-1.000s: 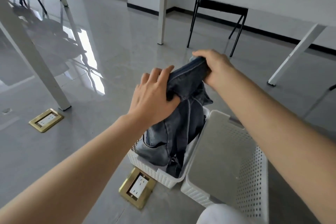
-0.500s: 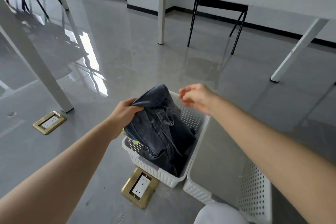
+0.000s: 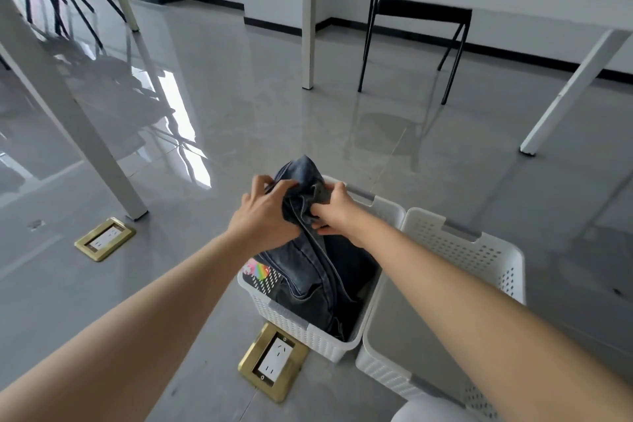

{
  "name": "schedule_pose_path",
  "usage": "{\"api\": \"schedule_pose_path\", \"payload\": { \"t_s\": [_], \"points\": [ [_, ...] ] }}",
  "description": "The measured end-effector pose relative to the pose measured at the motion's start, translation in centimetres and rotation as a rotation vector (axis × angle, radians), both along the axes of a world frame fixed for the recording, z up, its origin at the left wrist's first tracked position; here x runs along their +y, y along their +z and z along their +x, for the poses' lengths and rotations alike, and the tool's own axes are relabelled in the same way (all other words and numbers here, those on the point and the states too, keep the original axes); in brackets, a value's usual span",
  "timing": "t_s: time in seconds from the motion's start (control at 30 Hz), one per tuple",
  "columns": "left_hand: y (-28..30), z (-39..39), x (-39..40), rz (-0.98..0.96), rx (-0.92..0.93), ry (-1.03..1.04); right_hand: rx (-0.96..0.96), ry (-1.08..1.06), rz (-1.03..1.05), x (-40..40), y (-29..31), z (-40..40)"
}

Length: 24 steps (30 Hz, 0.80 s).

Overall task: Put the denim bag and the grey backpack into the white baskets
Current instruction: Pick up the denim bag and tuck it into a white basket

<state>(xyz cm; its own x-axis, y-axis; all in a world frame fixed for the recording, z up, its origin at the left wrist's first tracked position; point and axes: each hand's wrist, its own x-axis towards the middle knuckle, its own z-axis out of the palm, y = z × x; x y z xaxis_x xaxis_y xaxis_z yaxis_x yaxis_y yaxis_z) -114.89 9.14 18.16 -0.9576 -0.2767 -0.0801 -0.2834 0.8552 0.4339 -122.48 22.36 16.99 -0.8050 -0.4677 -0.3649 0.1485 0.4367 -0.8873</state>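
The left hand (image 3: 265,216) and the right hand (image 3: 334,212) are both gripping the bunched top of the denim bag (image 3: 318,271), fingers curled into the fabric from either side, with the two hands sitting close together and only a fold of denim between them. A peak of the fabric is poking up just beyond the fingertips. Below the hands, the rest of the bag is hanging down into the left white basket (image 3: 291,320), filling most of it and leaning toward the wall that basket is sharing with its neighbour. A small multicoloured patch (image 3: 257,270) is showing inside that basket, just under the left wrist, beside the denim. Under the right forearm, the right white basket (image 3: 479,250) is standing against the first one, its grey bottom bare where visible. Near the person, beneath the left basket, a brass floor socket (image 3: 274,361) is sitting in the grey floor (image 3: 239,113); another brass socket (image 3: 104,238) is lying well out to the left of the left arm. The grey backpack is not visible.
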Motion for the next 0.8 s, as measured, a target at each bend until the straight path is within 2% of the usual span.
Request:
{"api": "schedule_pose_path", "payload": {
  "t_s": [0.1,0.17,0.27,0.37,0.4,0.53,0.6,0.7,0.8],
  "points": [
    [-0.8,-0.8,0.8,-0.091,-0.044,0.035,0.073,-0.077,-0.122,-0.4,2.0,-0.2],
    [-1.4,-1.3,1.2,-0.166,0.07,0.08,0.15,-0.064,-0.189,-0.7,4.0,-0.4],
    [-1.0,-2.1,1.6,0.062,0.271,0.19,0.278,0.006,-0.245,-0.5,6.4,-0.8],
    [-0.5,-1.9,1.6,0.336,0.357,0.168,0.33,-0.148,-0.195,0.8,5.9,-2.6],
    [-0.4,-1.7,1.7,0.376,0.372,0.147,0.298,-0.158,-0.158,1.3,5.2,-3.0],
    [0.4,-1.5,1.9,0.383,0.357,0.086,0.207,0.049,0.014,2.3,3.0,-2.5],
    [2.1,-2.0,1.7,0.437,0.43,0.126,0.176,0.026,-0.03,2.9,4.1,-2.4],
    [5.5,-2.7,1.8,0.673,0.586,0.276,0.227,-0.046,-0.095,3.9,6.3,-3.3],
    [8.1,-3.3,2.2,0.861,0.538,0.232,0.268,-0.001,-0.165,3.6,7.9,-3.3]
  ]
}}
